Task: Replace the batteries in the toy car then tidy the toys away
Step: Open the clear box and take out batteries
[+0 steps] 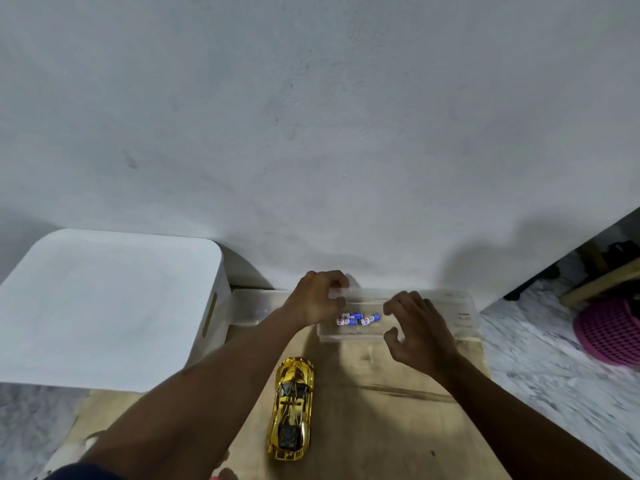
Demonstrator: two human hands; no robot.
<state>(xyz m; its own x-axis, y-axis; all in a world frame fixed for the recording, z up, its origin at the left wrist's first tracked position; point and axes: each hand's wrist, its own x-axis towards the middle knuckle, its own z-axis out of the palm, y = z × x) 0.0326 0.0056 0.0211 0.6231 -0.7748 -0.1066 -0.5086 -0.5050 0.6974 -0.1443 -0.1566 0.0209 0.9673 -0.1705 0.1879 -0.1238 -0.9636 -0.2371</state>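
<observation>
batteries (358, 319) in box (460, 317), toy car (291, 407) before it on table (381, 427)

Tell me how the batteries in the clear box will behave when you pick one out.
The batteries are small cylinders lying loose on their sides, so they will likely roll if nudged. Their printed wrappers look smooth, probably slippery in a pinch. They lie close together in the box, so lifting one may well shift the others.

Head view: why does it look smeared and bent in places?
Head view: the left hand blurs at its fingertips by the clear box rim, probably motion; marble floor smears at right; wide lens bows the wall base; gold car is fairly sharp, glinting.
</observation>
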